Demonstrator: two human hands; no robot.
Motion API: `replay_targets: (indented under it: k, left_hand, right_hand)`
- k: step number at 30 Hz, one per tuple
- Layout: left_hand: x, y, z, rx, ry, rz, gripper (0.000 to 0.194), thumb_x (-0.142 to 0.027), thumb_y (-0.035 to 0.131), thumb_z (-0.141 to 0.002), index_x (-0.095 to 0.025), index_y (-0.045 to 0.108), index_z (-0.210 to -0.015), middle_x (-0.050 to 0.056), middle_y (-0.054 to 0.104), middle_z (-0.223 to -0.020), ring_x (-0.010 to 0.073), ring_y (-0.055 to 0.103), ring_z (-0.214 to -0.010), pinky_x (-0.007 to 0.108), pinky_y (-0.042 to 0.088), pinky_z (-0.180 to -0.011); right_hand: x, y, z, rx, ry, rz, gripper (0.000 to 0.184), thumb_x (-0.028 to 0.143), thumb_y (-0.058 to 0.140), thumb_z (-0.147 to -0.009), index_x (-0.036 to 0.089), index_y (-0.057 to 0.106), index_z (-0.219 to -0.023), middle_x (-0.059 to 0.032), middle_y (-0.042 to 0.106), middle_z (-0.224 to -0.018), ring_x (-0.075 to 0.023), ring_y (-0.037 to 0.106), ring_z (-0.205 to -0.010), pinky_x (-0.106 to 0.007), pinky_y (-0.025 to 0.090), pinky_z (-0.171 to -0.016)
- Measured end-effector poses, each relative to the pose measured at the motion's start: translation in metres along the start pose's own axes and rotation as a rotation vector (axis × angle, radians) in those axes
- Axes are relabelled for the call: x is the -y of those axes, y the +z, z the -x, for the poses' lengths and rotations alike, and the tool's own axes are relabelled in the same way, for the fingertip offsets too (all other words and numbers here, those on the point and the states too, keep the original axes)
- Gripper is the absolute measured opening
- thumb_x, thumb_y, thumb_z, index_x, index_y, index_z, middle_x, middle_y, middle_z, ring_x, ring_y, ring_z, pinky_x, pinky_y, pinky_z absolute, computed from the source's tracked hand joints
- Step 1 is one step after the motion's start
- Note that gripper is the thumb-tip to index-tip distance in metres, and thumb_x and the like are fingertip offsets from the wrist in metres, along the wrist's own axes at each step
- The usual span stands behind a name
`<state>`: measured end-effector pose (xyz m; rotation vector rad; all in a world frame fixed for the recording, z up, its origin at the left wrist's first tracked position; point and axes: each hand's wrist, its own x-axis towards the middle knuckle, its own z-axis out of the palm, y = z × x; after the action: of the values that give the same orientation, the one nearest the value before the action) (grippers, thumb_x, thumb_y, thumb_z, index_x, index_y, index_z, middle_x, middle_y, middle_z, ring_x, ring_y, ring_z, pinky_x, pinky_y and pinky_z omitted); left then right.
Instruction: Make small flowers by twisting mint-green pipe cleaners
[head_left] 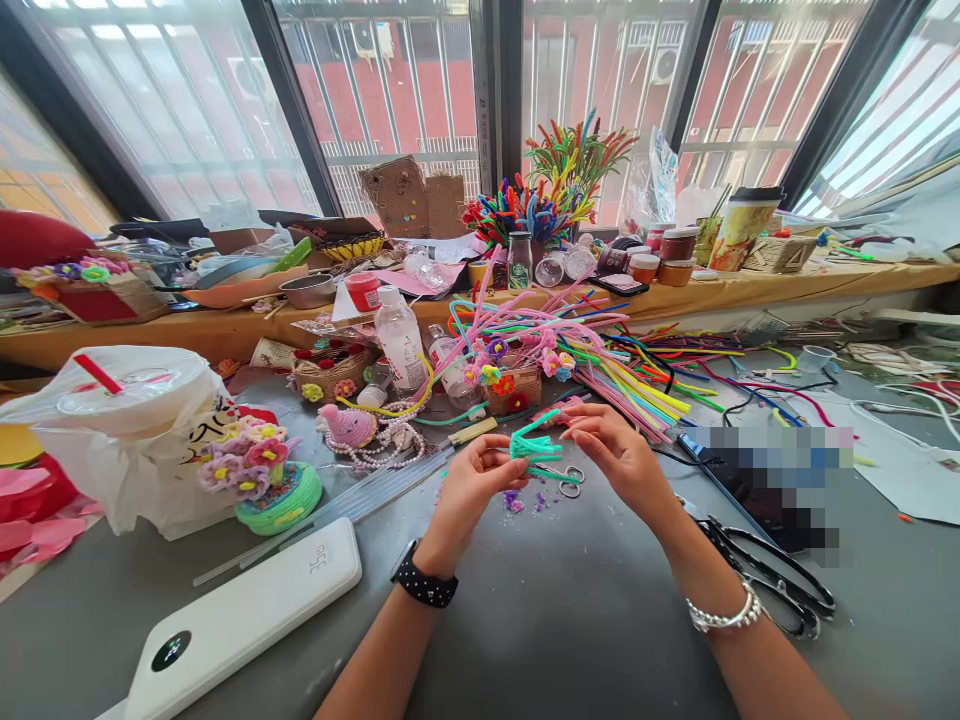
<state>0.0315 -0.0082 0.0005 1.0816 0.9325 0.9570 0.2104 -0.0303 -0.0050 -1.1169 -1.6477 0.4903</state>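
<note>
Mint-green pipe cleaners (536, 450), bent into a small bundle with several strands pointing right, sit between the thumb and fingers of my left hand (476, 478). My right hand (619, 455) is raised just right of the bundle, its fingers drawn together by the tip of the upper strand. Whether those fingertips grip that strand or something else is unclear. Small scissors (571, 484) show behind the bundle, partly hidden by it. Purple beads or scraps (513, 501) lie scattered on the grey table (525, 620) below my hands.
Loose colourful pipe cleaners (622, 375) spread behind my hands. A white power bank (247, 620) and a bagged drink cup (142, 400) stand at left, near a pipe-cleaner flower pot (277, 495). At right are a phone (742, 490) and black-framed glasses (772, 575). Plastic bottles (400, 340) stand behind.
</note>
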Motion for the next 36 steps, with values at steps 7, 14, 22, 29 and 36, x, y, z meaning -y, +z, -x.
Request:
replay_targets:
  k: [7,14,22,29,36]
  left_hand:
    - [0.006,0.002,0.000,0.106,0.076,-0.107,0.027,-0.025,0.069,-0.059,-0.011,0.058,-0.079,0.003,0.062,-0.068,0.0120,0.057,-0.063,0.023,0.045,-0.059]
    - [0.006,0.002,0.000,0.056,0.153,-0.099,0.021,-0.028,0.062,-0.067,-0.012,0.063,-0.079,0.005,0.064,-0.079,0.0141,0.055,-0.073,0.024,0.044,-0.068]
    - [0.012,0.005,0.001,-0.014,0.181,0.042,0.017,-0.029,0.063,-0.067,-0.013,0.061,-0.073,0.001,0.063,-0.070,0.0113,0.057,-0.065,0.025,0.047,-0.068]
    - [0.012,0.007,0.000,-0.086,0.178,0.057,0.022,-0.028,0.064,-0.065,-0.013,0.062,-0.081,0.002,0.065,-0.069,0.0125,0.059,-0.065,0.024,0.048,-0.064]
    - [0.016,0.013,0.001,-0.036,0.182,0.134,0.024,-0.030,0.059,-0.070,-0.014,0.062,-0.088,0.003,0.063,-0.077,0.0108,0.055,-0.070,0.020,0.044,-0.064]
  right_hand:
    - [0.008,0.010,0.004,0.074,-0.023,0.087,0.017,0.029,0.060,-0.072,0.021,0.066,-0.086,-0.0053,0.063,-0.089,-0.0194,0.056,-0.087,-0.033,0.042,-0.080]
    - [0.009,0.017,0.006,0.014,0.097,-0.071,0.014,0.026,0.059,-0.073,0.022,0.067,-0.082,-0.0037,0.067,-0.085,-0.0190,0.059,-0.081,-0.032,0.045,-0.075]
    - [0.005,0.035,0.011,-0.062,0.381,-0.506,0.013,0.028,0.063,-0.068,0.019,0.065,-0.078,-0.0003,0.065,-0.076,-0.0138,0.058,-0.071,-0.024,0.046,-0.065]
    - [0.009,0.045,0.014,-0.156,0.395,-0.602,0.015,0.027,0.064,-0.067,0.019,0.060,-0.079,0.0011,0.061,-0.075,-0.0109,0.056,-0.069,-0.021,0.044,-0.062]
    - [0.007,0.050,0.017,-0.189,0.359,-0.520,0.018,0.027,0.060,-0.070,0.020,0.062,-0.086,-0.0024,0.064,-0.085,-0.0158,0.059,-0.077,-0.027,0.046,-0.069]
